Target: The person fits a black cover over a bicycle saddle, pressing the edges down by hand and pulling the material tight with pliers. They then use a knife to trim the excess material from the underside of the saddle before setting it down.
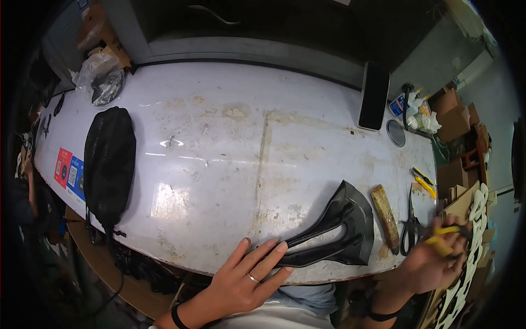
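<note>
A black bicycle saddle (359, 233) with a long slot down its middle lies near the table's front edge, its wide end pointing right. My left hand (246, 279), wearing a ring, grips the narrow nose between its fingers; the nose tip is hidden beneath them. Off the table's right front corner, my right hand (430, 268) is closed around a yellow-and-black tool (442, 244). Motion blurs that tool, and its kind is unclear. Black-handled scissors (410, 233) lie beside this hand, and a worn, stained wooden block (385, 216) sits between them and the saddle.
A black drawstring bag (109, 164) lies at left by printed cards (70, 171). A phone (373, 96) stands at the back right near a round grey lid (395, 133) and bottles (402, 104). A yellow cutter (424, 183) lies at the right edge. Cardboard (452, 112) is stacked beyond.
</note>
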A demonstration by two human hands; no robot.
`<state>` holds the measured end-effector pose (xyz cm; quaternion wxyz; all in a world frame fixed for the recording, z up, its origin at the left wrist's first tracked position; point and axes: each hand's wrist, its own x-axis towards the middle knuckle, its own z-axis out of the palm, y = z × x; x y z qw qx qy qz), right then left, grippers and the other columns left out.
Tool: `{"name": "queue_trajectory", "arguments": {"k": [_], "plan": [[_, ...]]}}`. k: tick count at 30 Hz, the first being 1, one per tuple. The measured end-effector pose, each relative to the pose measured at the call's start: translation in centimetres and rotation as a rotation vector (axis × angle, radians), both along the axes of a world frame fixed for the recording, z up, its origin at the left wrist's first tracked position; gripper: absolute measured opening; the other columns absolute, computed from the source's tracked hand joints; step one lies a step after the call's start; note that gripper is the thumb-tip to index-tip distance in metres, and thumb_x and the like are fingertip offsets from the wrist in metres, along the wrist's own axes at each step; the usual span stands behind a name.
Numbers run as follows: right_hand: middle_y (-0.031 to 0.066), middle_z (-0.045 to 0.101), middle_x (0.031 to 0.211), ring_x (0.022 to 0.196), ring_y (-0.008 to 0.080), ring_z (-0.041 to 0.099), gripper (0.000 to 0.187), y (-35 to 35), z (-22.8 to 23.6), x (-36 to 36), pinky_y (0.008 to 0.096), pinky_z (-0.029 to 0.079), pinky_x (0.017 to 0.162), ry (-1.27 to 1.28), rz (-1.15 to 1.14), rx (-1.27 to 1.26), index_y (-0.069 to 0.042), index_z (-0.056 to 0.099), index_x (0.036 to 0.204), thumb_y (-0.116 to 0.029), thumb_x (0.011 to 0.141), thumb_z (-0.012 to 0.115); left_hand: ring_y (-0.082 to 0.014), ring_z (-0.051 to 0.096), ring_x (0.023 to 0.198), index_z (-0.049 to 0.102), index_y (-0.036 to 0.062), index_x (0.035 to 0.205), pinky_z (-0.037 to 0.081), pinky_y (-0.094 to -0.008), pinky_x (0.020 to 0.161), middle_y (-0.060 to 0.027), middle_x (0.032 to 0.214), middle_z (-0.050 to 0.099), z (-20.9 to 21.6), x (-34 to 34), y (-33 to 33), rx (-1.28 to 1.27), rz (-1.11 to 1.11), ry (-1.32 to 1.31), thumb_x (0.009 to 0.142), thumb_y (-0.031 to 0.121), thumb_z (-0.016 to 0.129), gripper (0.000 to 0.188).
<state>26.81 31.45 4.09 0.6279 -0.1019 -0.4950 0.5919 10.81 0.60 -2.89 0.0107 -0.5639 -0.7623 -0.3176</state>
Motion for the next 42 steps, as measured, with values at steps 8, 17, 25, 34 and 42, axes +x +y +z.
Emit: {"name": "queue_trajectory", "arguments": {"k": [8, 17, 25, 34, 42], "plan": [[0.0074, 0.062, 0.118, 0.079, 0.0166, 0.056, 0.056, -10.8, -1.5, -10.3, 0.0318, 0.046, 0.060, -0.215, 0.388, -0.419, -0.010, 0.053, 0.149, -0.053, 0.118, 0.035, -0.0355, 0.071, 0.129, 0.079, 0.0198, 0.119, 0.050, -0.0610, 0.110, -0.0177, 0.150, 0.067, -0.8, 0.4, 0.2, 0.024, 0.035, 0.014, 0.092, 0.015, 0.078, 0.027], [0.0072, 0.062, 0.116, 0.078, 0.0146, 0.053, 0.059, -11.0, -1.4, -10.6, 0.0298, 0.045, 0.060, -0.324, 0.429, -0.442, -0.005, 0.052, 0.152, -0.049, 0.118, 0.035, -0.0345, 0.072, 0.128, 0.079, 0.0213, 0.115, 0.050, -0.0603, 0.110, -0.0163, 0.147, 0.069, -1.3, 0.3, 0.4, 0.058, 0.060, 0.017, 0.095, 0.019, 0.079, 0.020], [0.0089, 0.061, 0.116, 0.079, 0.0154, 0.051, 0.061, -9.4, -1.8, -10.4, 0.0301, 0.044, 0.062, -0.276, 0.602, -0.350, -0.002, 0.050, 0.154, -0.049, 0.119, 0.034, -0.0373, 0.072, 0.127, 0.080, 0.0213, 0.115, 0.046, -0.0621, 0.115, -0.0199, 0.148, 0.067, -1.3, 0.7, 0.5, 0.024, 0.069, 0.077, 0.093, 0.017, 0.078, 0.022], [0.0085, 0.060, 0.111, 0.078, 0.0156, 0.049, 0.058, -8.8, -1.5, -10.5, 0.0309, 0.044, 0.062, -0.295, 0.621, -0.443, -0.003, 0.052, 0.150, -0.049, 0.119, 0.035, -0.0395, 0.073, 0.125, 0.080, 0.0206, 0.117, 0.048, -0.0621, 0.113, -0.0224, 0.147, 0.067, -1.9, 0.8, 0.7, 0.023, 0.075, 0.164, 0.092, 0.016, 0.079, 0.025], [0.0018, 0.050, 0.087, 0.061, 0.0127, 0.041, 0.031, -7.6, -2.0, -10.7, 0.0287, 0.039, 0.050, -0.119, 0.734, -0.571, -0.010, 0.058, 0.116, -0.038, 0.119, 0.043, -0.0396, 0.073, 0.121, 0.081, 0.0219, 0.119, 0.049, -0.0586, 0.113, -0.0246, 0.147, 0.066, -1.7, 0.5, 0.6, 0.032, 0.045, 0.120, 0.084, 0.009, 0.076, 0.037]]}}
